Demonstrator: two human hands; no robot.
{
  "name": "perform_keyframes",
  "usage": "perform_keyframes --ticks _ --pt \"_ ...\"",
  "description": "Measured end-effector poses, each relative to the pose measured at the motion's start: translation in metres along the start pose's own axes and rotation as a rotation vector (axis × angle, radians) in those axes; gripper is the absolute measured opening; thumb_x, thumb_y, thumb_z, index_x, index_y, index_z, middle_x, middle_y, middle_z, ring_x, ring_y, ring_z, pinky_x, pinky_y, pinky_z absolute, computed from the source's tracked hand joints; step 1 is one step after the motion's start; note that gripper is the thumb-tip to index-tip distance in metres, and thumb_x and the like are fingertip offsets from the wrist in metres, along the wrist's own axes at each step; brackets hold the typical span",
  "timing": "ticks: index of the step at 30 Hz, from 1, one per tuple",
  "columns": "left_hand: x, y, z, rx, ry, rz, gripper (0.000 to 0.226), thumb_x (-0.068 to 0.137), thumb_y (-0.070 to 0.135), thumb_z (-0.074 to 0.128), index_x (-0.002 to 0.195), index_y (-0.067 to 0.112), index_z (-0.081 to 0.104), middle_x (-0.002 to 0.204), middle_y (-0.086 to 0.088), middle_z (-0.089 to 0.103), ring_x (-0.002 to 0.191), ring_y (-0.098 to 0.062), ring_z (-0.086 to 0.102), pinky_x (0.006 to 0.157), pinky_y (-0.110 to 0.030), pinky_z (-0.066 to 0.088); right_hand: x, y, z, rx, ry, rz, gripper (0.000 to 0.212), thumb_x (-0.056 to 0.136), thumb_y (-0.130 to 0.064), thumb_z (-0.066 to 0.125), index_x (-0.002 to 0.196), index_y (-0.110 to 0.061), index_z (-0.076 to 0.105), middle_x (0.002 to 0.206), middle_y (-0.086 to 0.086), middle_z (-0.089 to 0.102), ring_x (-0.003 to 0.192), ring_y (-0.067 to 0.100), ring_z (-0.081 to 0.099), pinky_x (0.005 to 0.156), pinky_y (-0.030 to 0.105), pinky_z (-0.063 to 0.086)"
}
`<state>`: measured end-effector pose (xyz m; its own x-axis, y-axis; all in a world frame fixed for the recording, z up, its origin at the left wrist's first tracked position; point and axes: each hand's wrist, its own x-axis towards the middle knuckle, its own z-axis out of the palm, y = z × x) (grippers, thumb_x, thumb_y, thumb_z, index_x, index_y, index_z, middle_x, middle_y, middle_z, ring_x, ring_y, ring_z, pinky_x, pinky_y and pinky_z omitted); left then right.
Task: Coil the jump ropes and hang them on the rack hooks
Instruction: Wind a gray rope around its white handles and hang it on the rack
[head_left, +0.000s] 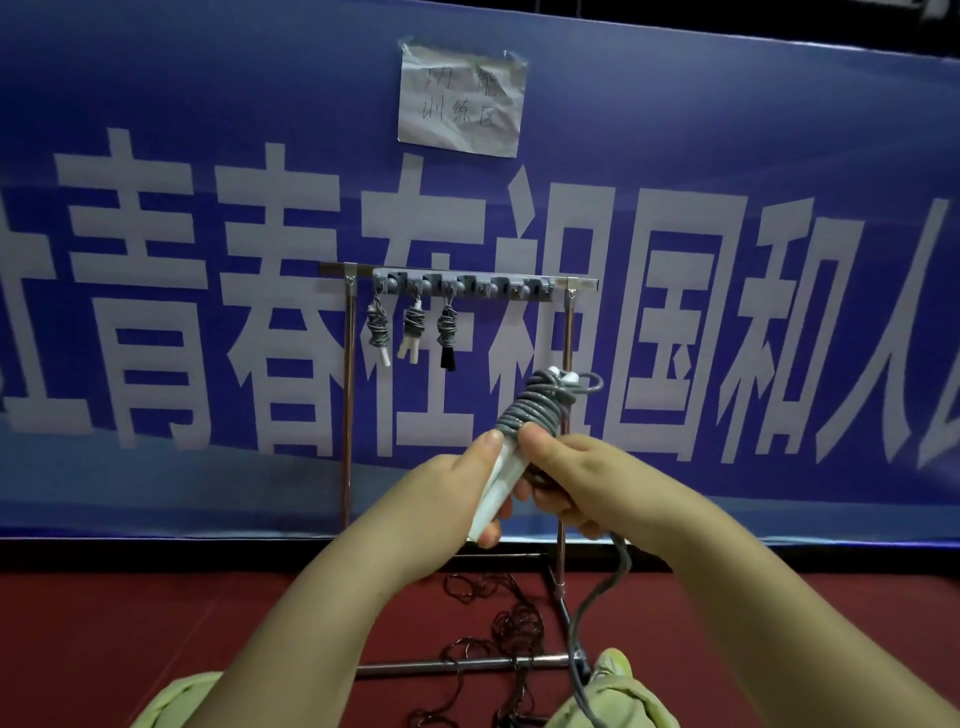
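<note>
My left hand grips the white handles of a grey jump rope whose cord is wound in tight turns around the handles' upper part. My right hand pinches the cord just below the coil, and the loose end trails down past my right knee. Behind stands a metal rack with a grey hook bar. Three coiled ropes hang from its left hooks: one grey with a white handle, one with pale handles, one with a black handle. The right hooks are free.
A thin dark rope lies tangled on the red floor around the rack's base bar. A blue banner with white characters covers the wall behind. My knees in light green trousers are at the bottom edge.
</note>
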<state>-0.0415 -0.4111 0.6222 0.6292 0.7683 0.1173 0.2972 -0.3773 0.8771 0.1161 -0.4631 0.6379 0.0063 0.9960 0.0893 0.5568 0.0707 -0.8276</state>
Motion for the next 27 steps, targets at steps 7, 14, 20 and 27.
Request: perform_keyframes --ticks 7,14,20,27 --pt "-0.002 -0.005 -0.005 0.118 0.04 -0.015 0.05 0.1 0.042 0.024 0.093 0.011 0.063 0.062 0.002 0.058 0.068 -0.017 0.052 0.078 -0.042 0.046 -0.002 0.002 -0.001 -0.179 0.049 0.112 0.072 0.072 -0.079 0.035 0.061 -0.012 0.057 0.045 -0.001 0.041 0.038 0.013 0.031 0.045 0.026 0.03" --pt "0.002 -0.007 -0.006 0.292 0.073 0.007 0.05 0.098 0.047 0.026 0.103 0.011 0.06 0.084 -0.005 0.062 0.072 -0.016 0.051 0.079 -0.037 0.045 -0.002 0.005 0.003 -0.185 0.166 0.069 0.056 0.091 -0.057 0.043 0.062 -0.012 0.061 0.044 -0.001 0.045 0.034 0.01 0.035 0.041 0.021 0.032" --pt "0.003 -0.005 -0.014 0.254 0.153 0.058 0.041 0.088 0.062 0.035 0.094 0.029 0.058 0.091 -0.004 0.063 0.06 -0.009 0.058 0.074 -0.037 0.054 -0.003 0.005 0.003 0.255 0.08 0.095 0.073 0.075 -0.074 0.035 0.079 -0.008 0.065 0.052 -0.006 0.031 0.047 0.01 0.02 0.047 0.026 0.016" --pt "0.0 -0.004 -0.009 0.165 0.263 0.14 0.023 0.075 0.054 0.06 0.085 0.033 0.059 0.079 0.003 0.063 0.075 -0.02 0.064 0.071 -0.041 0.055 0.002 0.01 0.013 0.281 0.153 0.023 0.059 0.08 -0.067 0.045 0.078 -0.011 0.065 0.058 -0.002 0.03 0.049 0.01 0.023 0.047 0.026 0.018"
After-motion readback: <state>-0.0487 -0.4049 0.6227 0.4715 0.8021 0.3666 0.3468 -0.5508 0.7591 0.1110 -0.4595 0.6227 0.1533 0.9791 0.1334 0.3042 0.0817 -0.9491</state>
